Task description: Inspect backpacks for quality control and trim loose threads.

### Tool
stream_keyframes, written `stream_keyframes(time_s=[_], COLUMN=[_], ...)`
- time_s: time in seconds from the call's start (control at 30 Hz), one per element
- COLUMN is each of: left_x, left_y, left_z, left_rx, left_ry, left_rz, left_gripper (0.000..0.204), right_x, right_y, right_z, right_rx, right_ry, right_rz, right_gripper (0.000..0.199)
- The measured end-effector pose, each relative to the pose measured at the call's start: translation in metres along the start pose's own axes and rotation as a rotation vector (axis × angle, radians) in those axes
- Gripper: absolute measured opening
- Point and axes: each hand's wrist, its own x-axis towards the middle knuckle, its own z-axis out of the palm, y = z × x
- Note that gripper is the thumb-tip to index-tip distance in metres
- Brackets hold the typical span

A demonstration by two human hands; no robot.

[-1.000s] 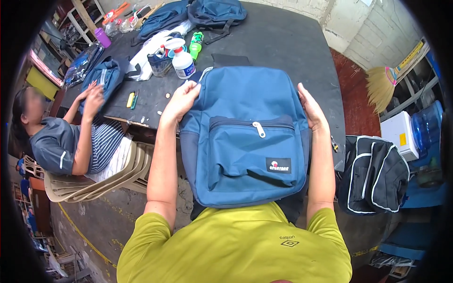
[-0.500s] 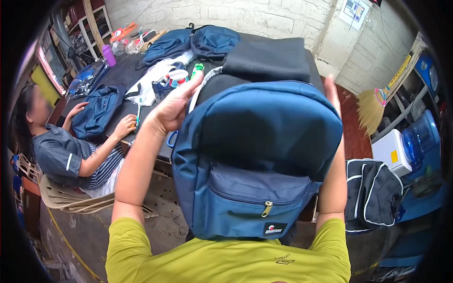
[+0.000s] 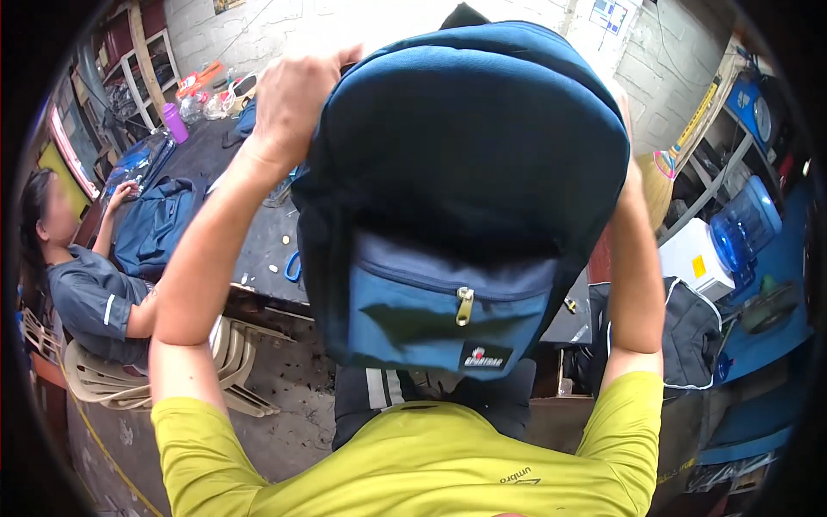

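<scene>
A blue backpack [image 3: 465,198] with a zipped front pocket hangs in the air in front of me, lifted high off the dark table [image 3: 258,233]. My left hand [image 3: 293,99] grips its upper left side near the top. My right hand is hidden behind the backpack's right edge; only the right forearm [image 3: 633,276] shows, running up along that side. The pack covers most of the table behind it.
A seated person [image 3: 77,276] at the left works on another blue bag [image 3: 155,224] on the table. Stacked plastic chairs [image 3: 233,362] stand below. A black bag [image 3: 689,336] lies on the floor at right, near a blue water jug [image 3: 745,228]. Shelves line the back left.
The backpack has gone from lying flat on the table to being raised high toward my head, both arms lifting with it. The seated person keeps handling their own bag.
</scene>
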Motion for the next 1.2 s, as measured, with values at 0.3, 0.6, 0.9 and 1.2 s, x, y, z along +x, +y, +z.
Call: stream_keyframes(time_s=[0.3,0.6,0.9,1.2], left_x=[-0.036,-0.056,-0.097,-0.139], left_y=[0.003,-0.003,-0.003,0.044], left_z=[-0.021,-0.012,0.013,-0.025], left_rx=[-0.006,-0.339,-1.667,-1.653], left_ry=[-0.164,-0.399,-0.312,0.035], left_rz=[0.178,-0.314,-0.641,-0.335], left_gripper=[0.015,0.027,0.062,0.067], right_x=[0.028,-0.003,-0.035,-0.056], right_y=[-0.064,-0.043,-0.055,-0.067], right_z=[-0.036,-0.044,-0.017,-0.036], right_rx=[0.056,0.491,0.222,0.632], right_ry=[-0.514,-0.443,-0.13,-0.14], right_rz=[0.57,0.927,0.954,1.196], right_gripper=[0.008,0.029,0.026,0.011])
